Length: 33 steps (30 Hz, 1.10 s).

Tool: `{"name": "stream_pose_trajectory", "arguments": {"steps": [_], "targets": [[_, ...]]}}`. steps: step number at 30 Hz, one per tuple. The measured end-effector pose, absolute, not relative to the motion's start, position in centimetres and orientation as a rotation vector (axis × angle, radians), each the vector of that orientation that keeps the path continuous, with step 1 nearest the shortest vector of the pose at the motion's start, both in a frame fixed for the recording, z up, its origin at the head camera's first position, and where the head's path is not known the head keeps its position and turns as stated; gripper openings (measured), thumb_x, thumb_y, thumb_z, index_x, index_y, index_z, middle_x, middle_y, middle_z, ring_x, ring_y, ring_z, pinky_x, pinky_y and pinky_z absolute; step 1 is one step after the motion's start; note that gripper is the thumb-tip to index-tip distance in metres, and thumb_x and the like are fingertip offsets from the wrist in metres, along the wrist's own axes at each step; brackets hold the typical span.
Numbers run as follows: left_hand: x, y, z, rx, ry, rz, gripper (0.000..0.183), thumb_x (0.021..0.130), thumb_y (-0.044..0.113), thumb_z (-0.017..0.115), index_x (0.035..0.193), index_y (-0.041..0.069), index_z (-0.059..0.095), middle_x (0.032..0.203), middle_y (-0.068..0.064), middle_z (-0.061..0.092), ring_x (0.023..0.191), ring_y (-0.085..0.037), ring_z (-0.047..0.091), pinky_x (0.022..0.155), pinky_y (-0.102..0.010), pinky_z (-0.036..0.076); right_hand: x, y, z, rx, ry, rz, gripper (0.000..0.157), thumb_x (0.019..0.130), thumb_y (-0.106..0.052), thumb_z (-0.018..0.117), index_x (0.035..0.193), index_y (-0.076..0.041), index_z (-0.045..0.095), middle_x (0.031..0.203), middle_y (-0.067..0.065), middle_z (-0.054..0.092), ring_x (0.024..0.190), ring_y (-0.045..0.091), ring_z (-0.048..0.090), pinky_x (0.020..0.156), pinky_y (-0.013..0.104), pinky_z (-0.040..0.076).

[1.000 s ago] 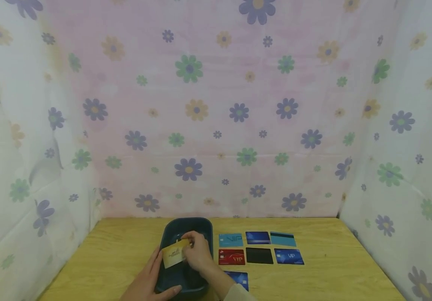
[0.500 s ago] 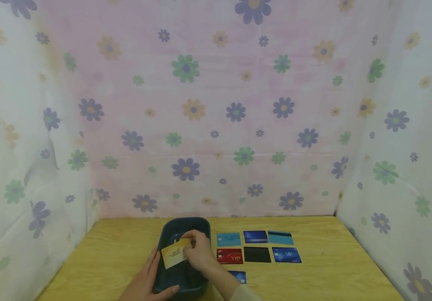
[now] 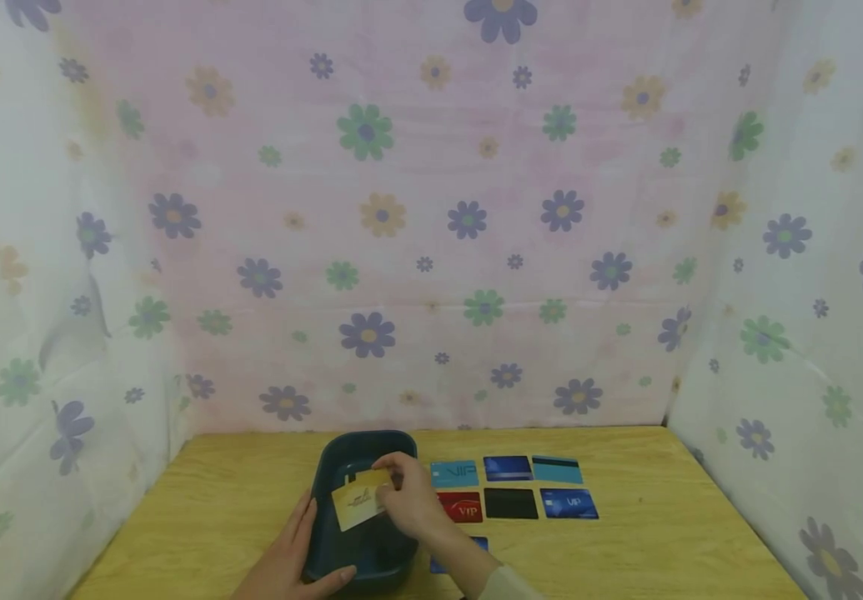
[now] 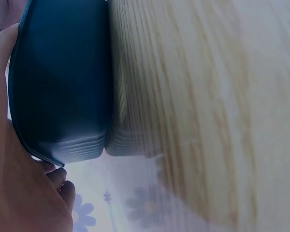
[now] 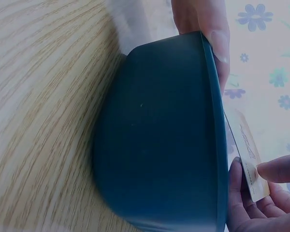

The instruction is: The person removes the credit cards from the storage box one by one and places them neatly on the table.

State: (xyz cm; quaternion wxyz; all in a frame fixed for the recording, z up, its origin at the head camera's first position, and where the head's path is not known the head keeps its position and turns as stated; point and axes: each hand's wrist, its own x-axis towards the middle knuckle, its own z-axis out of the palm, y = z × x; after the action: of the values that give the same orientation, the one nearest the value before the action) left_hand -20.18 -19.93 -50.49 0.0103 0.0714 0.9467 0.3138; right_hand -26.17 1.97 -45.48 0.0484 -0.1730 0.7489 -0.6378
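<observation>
In the head view my right hand (image 3: 410, 497) pinches a gold and cream card (image 3: 359, 503) between thumb and fingers. The card is tilted, over the opening of a dark teal plastic bin (image 3: 316, 546). In the right wrist view, the card (image 5: 246, 157) stands just past the bin's rim, with the thumb on its printed face and fingers behind. My left hand (image 3: 284, 550) grips the bin at its near left corner, thumb over the near rim and fingers along the left wall. Part of the bin's inside is hidden behind the card and right hand.
Right of the bin, cards lie in rows on the wooden table (image 3: 671, 517): light blue (image 3: 454, 473), dark blue (image 3: 509, 468), striped blue (image 3: 558, 469), red (image 3: 469, 508), black (image 3: 511, 503) and blue VIP (image 3: 569, 503). Another blue card (image 3: 439, 564) is partly under the right forearm. Flowered cloth (image 3: 431, 250) surrounds the table.
My right hand and the gold card have shifted a little to the right over the bin, and the card's angle has changed slightly. The left hand keeps its hold; the head view has drifted slightly.
</observation>
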Motion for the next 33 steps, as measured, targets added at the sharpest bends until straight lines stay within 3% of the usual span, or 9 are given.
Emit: {"name": "stream_pose_trajectory", "arguments": {"steps": [6,13,21,29,33], "targets": [[-20.1,-19.9,-50.4,0.221,2.937,1.008,0.116,0.085,0.064,0.072,0.159,-0.008,0.019,0.168,-0.027,0.010,0.142,-0.057,0.034,0.103,-0.070,0.043,-26.0,2.7,-45.5,-0.534,2.278,-1.939,0.031,0.091,0.010,0.058,0.120,-0.002,0.065,0.111,0.014,0.057,0.074,0.015,0.059,0.065,0.044,0.061],[-20.3,-20.0,-50.6,0.240,2.956,0.998,0.116,0.085,0.064,0.072,0.159,-0.009,0.020,0.168,-0.027,0.011,0.141,-0.056,0.036,0.102,-0.069,0.044,-25.9,3.5,-45.3,-0.494,2.319,-1.915,0.030,0.091,0.007,0.062,0.119,-0.004,0.066,0.117,0.012,0.060,0.081,0.017,0.062,0.062,0.033,0.059],[-20.3,-20.0,-50.6,0.228,2.952,1.003,0.117,0.084,0.064,0.073,0.158,-0.010,0.021,0.167,-0.029,0.012,0.140,-0.058,0.037,0.102,-0.069,0.044,-25.7,4.4,-45.3,-0.437,2.317,-1.904,0.031,0.092,0.008,0.063,0.119,-0.006,0.067,0.125,0.013,0.059,0.088,0.021,0.063,0.064,0.036,0.060],[-20.2,-20.0,-50.4,0.235,2.966,1.001,0.116,0.084,0.064,0.073,0.158,-0.009,0.021,0.167,-0.028,0.012,0.139,-0.057,0.038,0.101,-0.068,0.045,-25.7,5.4,-45.2,-0.461,2.295,-1.930,0.030,0.091,0.010,0.060,0.118,-0.002,0.066,0.103,0.011,0.058,0.079,0.018,0.062,0.065,0.036,0.060],[-20.2,-19.9,-50.4,0.218,2.964,0.984,0.117,0.084,0.065,0.073,0.159,-0.008,0.020,0.168,-0.027,0.012,0.139,-0.056,0.038,0.101,-0.068,0.045,-25.8,5.9,-45.4,-0.471,2.304,-1.929,0.032,0.090,0.011,0.060,0.118,-0.001,0.066,0.104,0.011,0.057,0.079,0.018,0.062,0.063,0.031,0.058]]}}
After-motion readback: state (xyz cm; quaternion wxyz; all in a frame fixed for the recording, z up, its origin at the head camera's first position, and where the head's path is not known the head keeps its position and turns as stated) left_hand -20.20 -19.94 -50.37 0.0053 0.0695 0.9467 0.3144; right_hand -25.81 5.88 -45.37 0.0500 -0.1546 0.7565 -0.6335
